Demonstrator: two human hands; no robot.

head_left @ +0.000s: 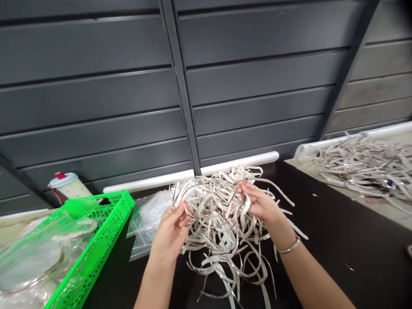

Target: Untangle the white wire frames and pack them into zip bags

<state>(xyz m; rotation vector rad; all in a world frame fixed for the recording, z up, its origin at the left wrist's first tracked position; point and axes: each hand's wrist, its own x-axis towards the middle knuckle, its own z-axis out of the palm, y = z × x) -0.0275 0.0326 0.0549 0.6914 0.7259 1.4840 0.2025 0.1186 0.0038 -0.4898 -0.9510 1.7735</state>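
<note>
Many pale strips (222, 227) are held up in a tangled bunch at center frame over the dark bench (337, 240), gripped by the left hand (170, 234) and right hand (259, 201). Fingers (247, 199) of both are curled narrowly on strands, apparently so the loose bunch stays lifted. Another pile (363, 167) is seen upper right; a green basket (106, 231) is placed lower left.

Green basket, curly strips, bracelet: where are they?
Green plastic basket (96, 253), head view, on its side wall.
Curly silver strips (222, 223), head view, on the middle of the bundle.
Thin bracelet (289, 247), head view, on its band.
</note>
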